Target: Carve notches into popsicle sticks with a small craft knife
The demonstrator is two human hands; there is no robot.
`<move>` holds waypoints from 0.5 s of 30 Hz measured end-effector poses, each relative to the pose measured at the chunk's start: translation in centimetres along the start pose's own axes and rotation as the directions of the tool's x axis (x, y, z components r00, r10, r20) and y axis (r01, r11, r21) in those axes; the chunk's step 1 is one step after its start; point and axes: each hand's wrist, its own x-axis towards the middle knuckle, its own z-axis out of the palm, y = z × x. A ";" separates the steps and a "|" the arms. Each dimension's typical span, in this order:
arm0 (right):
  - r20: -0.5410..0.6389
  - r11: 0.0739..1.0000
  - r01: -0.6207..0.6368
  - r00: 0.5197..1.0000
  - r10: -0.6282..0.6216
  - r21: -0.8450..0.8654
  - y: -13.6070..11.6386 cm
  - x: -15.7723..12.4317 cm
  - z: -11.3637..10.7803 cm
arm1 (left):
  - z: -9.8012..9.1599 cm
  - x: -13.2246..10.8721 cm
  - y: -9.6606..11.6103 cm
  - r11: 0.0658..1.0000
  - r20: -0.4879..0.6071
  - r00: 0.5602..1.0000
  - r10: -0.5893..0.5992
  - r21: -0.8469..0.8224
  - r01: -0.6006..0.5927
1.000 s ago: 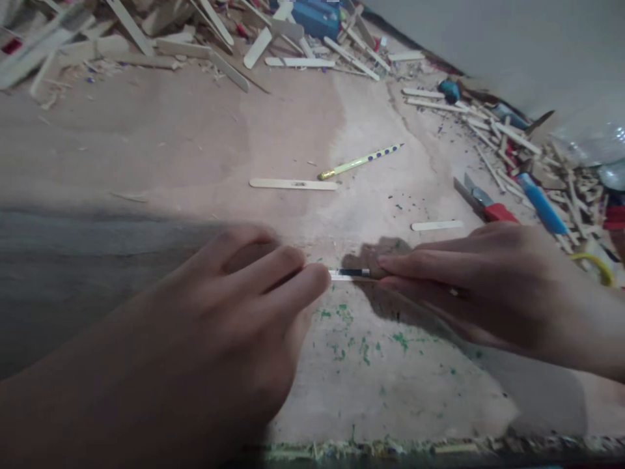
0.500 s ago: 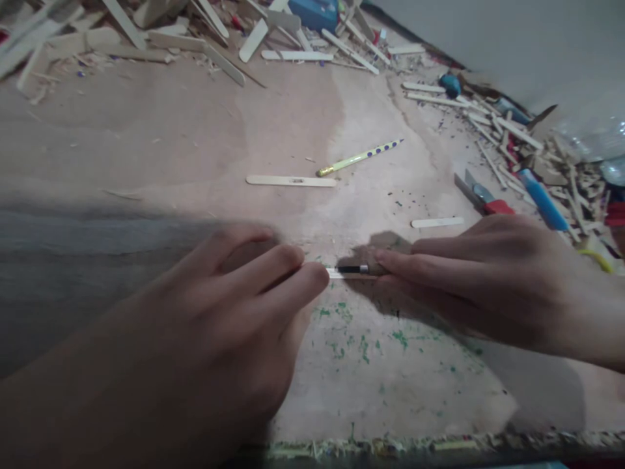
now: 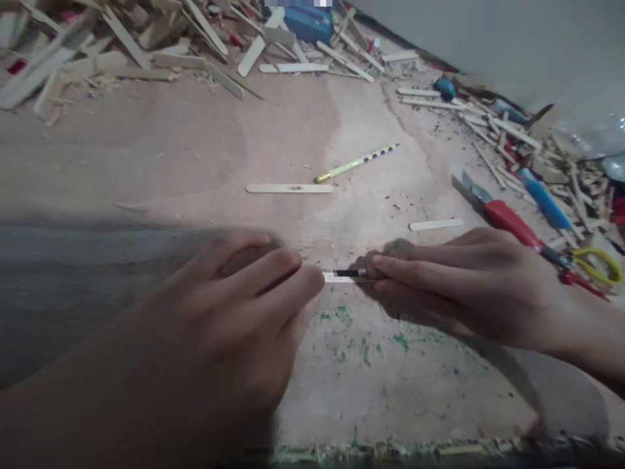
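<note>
A: Where's the small stick [image 3: 336, 279] right now?

B: Flat on the table [image 3: 342, 391], near the front edge, between the two hands. Only a short pale stretch of it shows; the rest runs under the left hand [image 3: 234, 312].

A: How is that hand holding it?

B: Its fingers [image 3: 312, 281] are close together, tips pressed down on the stick's end, pinning it to the table.

A: And the right hand [image 3: 469, 286]?

B: Fingers [image 3: 405, 267] closed around a thin dark tool [image 3: 349, 273], its tip lying on the bare part of the stick. Whether it's a pen or a blade, I can't tell; too small and partly hidden.

A: How far along does the work look?

B: Early or midway, I'd judge. The visible piece of the stick looks whole, with no break and no clear mark on it, and the tool is in contact. What lies under the hands can't be seen.

A: What's around them?

B: Green flecks [image 3: 364, 345] on the table just in front. Farther back lie a long stick [image 3: 290, 188] and a spotted pencil [image 3: 356, 163], well apart from the hands. A short stick [image 3: 435, 224] lies just behind the right hand, and a red-handled cutter [image 3: 508, 218], a blue-handled tool [image 3: 541, 198] and yellow scissors [image 3: 593, 267] are to its right. A heap of sticks [image 3: 146, 45] runs along the back.
</note>
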 end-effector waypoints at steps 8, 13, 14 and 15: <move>0.027 0.903 -0.330 0.942 0.336 0.277 -1.4 -0.1 -1.6 | 0.2 0.4 0.3 0.999 -0.048 0.999 -0.022 -0.026 0.021; 0.048 0.900 -0.320 0.946 0.321 0.294 -1.8 -0.7 -1.0 | 0.2 0.7 0.2 0.998 -0.073 0.995 -0.064 -0.029 0.062; 0.044 0.911 -0.311 0.949 0.311 0.270 -1.7 -0.7 -0.8 | 0.2 0.6 0.2 0.995 -0.078 0.993 -0.087 -0.047 0.083; 0.036 0.922 -0.298 0.954 0.299 0.248 -1.6 -0.6 -0.6 | 0.2 0.5 0.3 0.992 -0.091 0.990 -0.109 -0.072 0.102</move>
